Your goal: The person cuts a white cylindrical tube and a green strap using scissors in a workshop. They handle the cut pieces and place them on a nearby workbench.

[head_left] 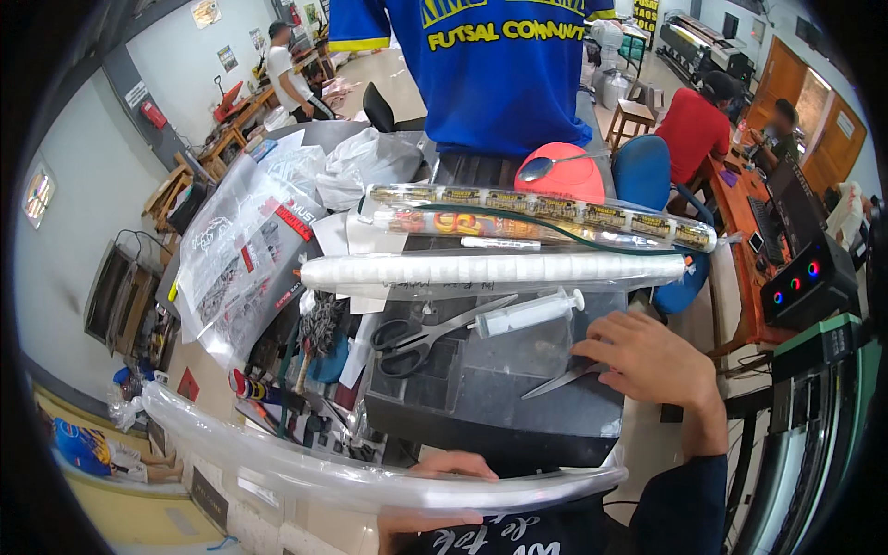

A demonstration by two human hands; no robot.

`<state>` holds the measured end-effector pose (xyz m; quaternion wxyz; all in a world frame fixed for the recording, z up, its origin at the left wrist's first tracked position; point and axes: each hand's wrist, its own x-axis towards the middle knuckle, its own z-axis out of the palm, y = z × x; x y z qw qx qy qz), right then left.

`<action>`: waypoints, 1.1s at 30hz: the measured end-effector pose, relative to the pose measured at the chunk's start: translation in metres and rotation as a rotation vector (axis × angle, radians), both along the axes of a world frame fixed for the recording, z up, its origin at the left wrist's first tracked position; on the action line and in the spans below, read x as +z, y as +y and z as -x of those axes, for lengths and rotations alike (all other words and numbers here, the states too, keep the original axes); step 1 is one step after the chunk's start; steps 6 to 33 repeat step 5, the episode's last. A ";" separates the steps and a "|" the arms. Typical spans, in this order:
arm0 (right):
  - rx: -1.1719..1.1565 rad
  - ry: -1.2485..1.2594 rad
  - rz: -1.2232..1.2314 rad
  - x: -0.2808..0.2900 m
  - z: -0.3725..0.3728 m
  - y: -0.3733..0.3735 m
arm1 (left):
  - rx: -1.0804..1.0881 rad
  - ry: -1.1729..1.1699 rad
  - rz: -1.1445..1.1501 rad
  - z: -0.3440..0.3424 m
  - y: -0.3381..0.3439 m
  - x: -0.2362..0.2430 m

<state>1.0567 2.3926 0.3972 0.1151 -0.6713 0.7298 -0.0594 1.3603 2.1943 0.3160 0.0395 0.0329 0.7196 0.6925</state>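
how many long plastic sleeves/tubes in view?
3. A clear tube held across the bottom by the left hand; a white-filled sleeve mid-table; a sleeve of printed cups behind it. The bags at left may hide more.

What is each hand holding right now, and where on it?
The left hand grips the long clear plastic sleeve near its right end. The right hand rests on the second pair of scissors, at the handle end; its grip cannot be told.

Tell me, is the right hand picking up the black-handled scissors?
No, the right hand rests on a second, open pair of blades, while the black-handled scissors lie untouched further left on the dark work surface.
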 end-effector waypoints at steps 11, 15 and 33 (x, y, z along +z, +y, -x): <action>0.072 -0.008 0.050 0.019 0.002 -0.028 | 0.363 0.160 -0.237 -0.031 0.015 -0.021; 0.072 -0.008 0.050 0.019 0.002 -0.028 | 0.363 0.160 -0.237 -0.031 0.015 -0.021; 0.072 -0.008 0.050 0.019 0.002 -0.028 | 0.363 0.160 -0.237 -0.031 0.015 -0.021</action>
